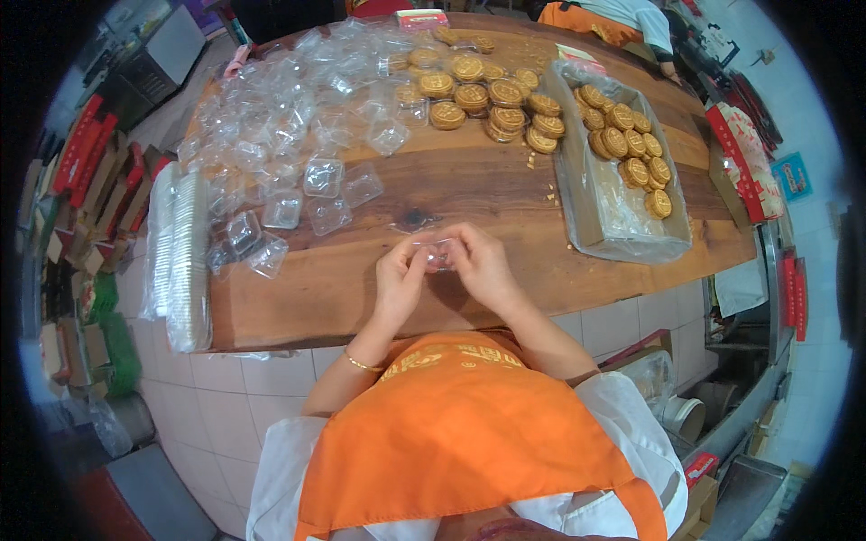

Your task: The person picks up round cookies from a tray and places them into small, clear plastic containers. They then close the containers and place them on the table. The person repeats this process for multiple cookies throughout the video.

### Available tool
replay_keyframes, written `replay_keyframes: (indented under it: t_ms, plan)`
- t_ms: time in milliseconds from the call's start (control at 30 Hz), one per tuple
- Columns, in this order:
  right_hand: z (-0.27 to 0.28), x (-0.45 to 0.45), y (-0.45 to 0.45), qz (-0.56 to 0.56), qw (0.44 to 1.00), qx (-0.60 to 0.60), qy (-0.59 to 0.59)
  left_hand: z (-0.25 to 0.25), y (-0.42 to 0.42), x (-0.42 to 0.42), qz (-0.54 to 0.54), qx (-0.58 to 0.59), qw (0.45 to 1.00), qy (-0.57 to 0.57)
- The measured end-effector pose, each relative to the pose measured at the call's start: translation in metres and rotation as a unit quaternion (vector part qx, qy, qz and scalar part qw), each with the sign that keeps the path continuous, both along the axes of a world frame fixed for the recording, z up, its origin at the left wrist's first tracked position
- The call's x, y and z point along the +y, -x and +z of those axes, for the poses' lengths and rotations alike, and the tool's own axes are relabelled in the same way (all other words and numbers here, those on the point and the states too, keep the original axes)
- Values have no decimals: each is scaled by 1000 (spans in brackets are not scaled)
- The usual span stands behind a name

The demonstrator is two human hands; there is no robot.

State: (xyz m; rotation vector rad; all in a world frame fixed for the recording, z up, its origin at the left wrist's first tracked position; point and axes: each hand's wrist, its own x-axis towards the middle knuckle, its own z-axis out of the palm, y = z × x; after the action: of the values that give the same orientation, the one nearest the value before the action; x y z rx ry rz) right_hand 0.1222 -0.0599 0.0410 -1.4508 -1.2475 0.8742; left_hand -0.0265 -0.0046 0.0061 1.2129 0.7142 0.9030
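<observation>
Near the front edge of the wooden table, my left hand [404, 269] and my right hand [479, 260] meet around a small clear plastic container [440, 257]; both grip it, and whether its lid is closed is unclear. Many clear plastic clamshell containers [323, 178] lie in a loose heap to the left and back. Round golden pastries with stamped tops [506, 92] sit in a group beyond my hands, several in clear containers. On the right, a cardboard box lined with plastic film [587, 226] holds more round pastries [634, 143].
Nested clear containers in plastic sleeves [184, 257] line the table's left end. A red-edged carton [737, 162] stands at the right. A person in an orange apron [595, 24] is at the far right side. Red and brown boxes [101, 169] are stacked at left.
</observation>
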Motion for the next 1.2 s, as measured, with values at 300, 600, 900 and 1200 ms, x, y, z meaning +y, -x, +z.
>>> replay_keyframes:
  t_ms: [300,600,900,1200]
  plan:
    - [8,-13,-5,-41,979,-200,-12,-12,15,5,-6,172,972,-159]
    - [-17,-4,-16,42,934,339,101,-5,-4,-2,-89,-184,954,217]
    - [43,22,-218,-380,841,-376,-83,6,1,0,-21,-74,961,265]
    - [25,65,-339,-487,774,-293,278,-1,-3,-5,-70,-61,952,292]
